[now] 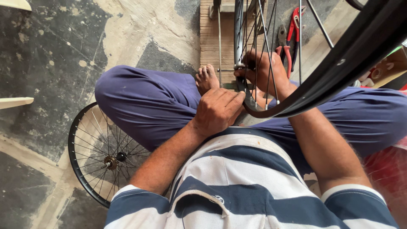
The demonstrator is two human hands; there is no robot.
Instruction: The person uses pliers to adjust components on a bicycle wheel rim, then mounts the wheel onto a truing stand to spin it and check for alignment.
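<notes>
We sit cross-legged on the floor with a black bicycle wheel rim (339,72) standing upright between our knees, its lower arc resting in our lap near the striped shirt (237,178). Our left hand (218,111) lies closed over the near edge of the rim, fingers curled narrow against it. Our right hand (263,70) reaches in through the spokes (271,46) farther out, its fingertips pinched at the rim's far edge; what they hold is too small to tell. Our bare foot (206,78) sits just left of the rim, on a wooden board (210,38). Red-handled pliers (292,34) lie far right behind the spokes. A second spoked wheel (104,154) lies flat at near left, partly under our knee. The stained concrete floor (55,55) stretches far left.
</notes>
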